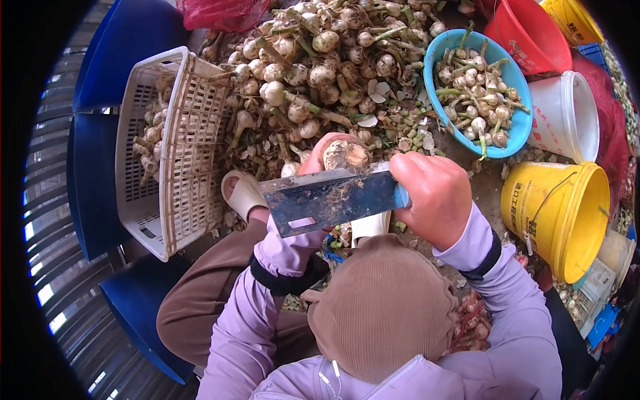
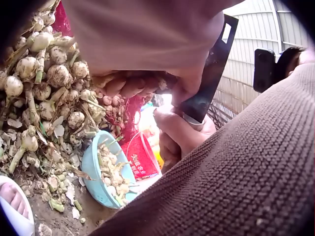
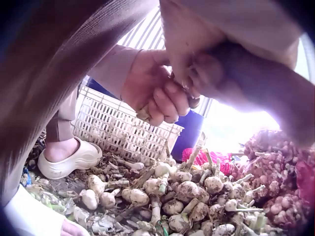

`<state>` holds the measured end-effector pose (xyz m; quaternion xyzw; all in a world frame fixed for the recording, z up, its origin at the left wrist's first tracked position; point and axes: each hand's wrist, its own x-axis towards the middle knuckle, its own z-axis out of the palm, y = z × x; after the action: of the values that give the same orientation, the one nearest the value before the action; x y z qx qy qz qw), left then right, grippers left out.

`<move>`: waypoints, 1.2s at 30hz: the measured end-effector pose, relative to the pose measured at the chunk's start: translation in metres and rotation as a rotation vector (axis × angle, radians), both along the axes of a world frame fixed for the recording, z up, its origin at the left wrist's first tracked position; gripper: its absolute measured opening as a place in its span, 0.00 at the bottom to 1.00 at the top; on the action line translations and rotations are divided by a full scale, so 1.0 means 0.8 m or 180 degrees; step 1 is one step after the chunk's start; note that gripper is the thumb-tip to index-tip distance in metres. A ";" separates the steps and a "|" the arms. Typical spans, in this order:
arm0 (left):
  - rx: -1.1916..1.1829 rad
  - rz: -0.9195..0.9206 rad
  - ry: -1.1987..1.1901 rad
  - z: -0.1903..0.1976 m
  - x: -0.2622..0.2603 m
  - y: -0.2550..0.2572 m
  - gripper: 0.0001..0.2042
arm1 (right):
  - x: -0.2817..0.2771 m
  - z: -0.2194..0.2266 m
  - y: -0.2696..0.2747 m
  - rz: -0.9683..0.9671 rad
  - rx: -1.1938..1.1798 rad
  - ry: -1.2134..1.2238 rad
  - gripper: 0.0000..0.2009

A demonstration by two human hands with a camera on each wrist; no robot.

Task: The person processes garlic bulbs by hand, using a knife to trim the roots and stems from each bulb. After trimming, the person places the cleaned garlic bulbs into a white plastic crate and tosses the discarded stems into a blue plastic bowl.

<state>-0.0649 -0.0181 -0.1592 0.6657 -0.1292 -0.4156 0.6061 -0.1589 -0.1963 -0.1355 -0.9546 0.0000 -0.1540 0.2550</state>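
Observation:
The left hand [image 1: 322,152] grips a garlic bulb [image 1: 348,157] whose cut root side faces up in the head view. Curled round the handle of a wide, dirt-smeared cleaver [image 1: 337,200], the right hand [image 1: 433,197] holds the blade level, its upper edge against or just beside the bulb. In the left wrist view the dark blade [image 2: 211,78] stands between the two hands. Curled fingers of the left hand [image 3: 157,93] show in the right wrist view, the bulb mostly hidden there.
Beyond the hands lies a large heap of garlic [image 1: 300,73]. A white basket [image 1: 193,147] with garlic is on the left, a blue basin [image 1: 433,80] of bulbs at the upper right. Yellow [image 1: 533,200], white [image 1: 553,113] and red [image 1: 513,40] buckets stand right; blue chairs or bins line the left.

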 end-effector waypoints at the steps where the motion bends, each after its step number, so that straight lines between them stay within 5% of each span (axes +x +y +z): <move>1: 0.0017 0.0001 0.0038 0.003 -0.002 0.004 0.28 | 0.001 -0.002 -0.002 0.0009 -0.0005 -0.0006 0.09; 5: -0.0051 -0.0040 0.0027 0.025 0.007 -0.006 0.26 | -0.001 -0.045 -0.038 -0.0559 0.0135 0.0473 0.06; 7: -0.0112 -0.0128 -0.0838 0.007 0.008 0.007 0.25 | -0.007 -0.062 -0.068 -0.0889 0.0331 0.0737 0.05; 9: -0.0382 0.0121 -0.0229 -0.008 0.010 0.004 0.29 | 0.003 -0.013 -0.030 -0.0499 0.1314 0.0539 0.10; 11: -0.0363 -0.0214 -0.0552 -0.028 0.014 -0.009 0.34 | 0.017 -0.012 -0.009 0.0044 0.1675 0.0098 0.17; 12: -0.0413 -0.0439 -0.1376 -0.032 0.016 -0.012 0.37 | 0.029 -0.016 0.004 0.0244 0.1607 -0.0127 0.17; 13: -0.1311 0.0526 0.1474 -0.036 0.012 -0.023 0.39 | 0.036 -0.017 0.009 0.0426 0.1532 -0.0339 0.17; 15: -0.0009 -0.0475 -0.1640 -0.001 0.015 -0.010 0.38 | 0.041 -0.015 0.003 0.0313 0.1150 -0.0352 0.17; 16: -0.0422 -0.0147 -0.1502 -0.030 0.015 0.000 0.36 | 0.045 -0.014 0.003 0.0225 0.0799 -0.0360 0.18; 17: -0.1778 0.0608 0.0397 -0.046 0.017 0.012 0.31 | 0.047 -0.016 0.002 0.0241 0.0803 -0.0372 0.18; 19: -0.1902 0.0294 0.0714 -0.089 0.025 0.044 0.25 | 0.044 -0.023 0.005 0.0219 0.0618 -0.0479 0.18; 21: -0.1337 0.0395 0.2201 -0.076 0.045 0.033 0.22 | 0.044 -0.040 0.021 0.0655 0.0755 -0.0445 0.18; 22: -0.0709 0.1086 0.0871 -0.011 0.016 -0.008 0.15 | 0.041 -0.038 0.019 0.0528 0.0809 -0.0385 0.17; 25: -0.0625 0.0972 0.0055 -0.033 0.033 0.006 0.13 | 0.024 -0.018 -0.008 -0.0163 0.1494 0.0682 0.12; 27: -0.0289 0.1214 0.0273 -0.030 0.029 0.001 0.10 | 0.028 -0.027 -0.008 -0.0293 0.1156 0.0343 0.09; 30: -0.0330 0.0403 -0.0987 -0.036 0.023 0.009 0.08 | 0.032 -0.030 0.007 -0.0037 0.1264 0.0488 0.09; 33: -0.0096 0.0464 -0.0641 -0.008 0.026 0.011 0.07 | 0.040 -0.048 0.004 -0.0215 0.1471 0.0993 0.08; 36: -0.0067 0.0543 -0.0993 0.012 0.046 0.044 0.09 | 0.024 -0.114 -0.023 -0.0877 0.1535 0.0991 0.14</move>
<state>-0.0278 0.0170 -0.1495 0.7243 -0.1691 -0.2530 0.6187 -0.1396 -0.2145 -0.2269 -0.8698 0.2048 -0.0347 0.4476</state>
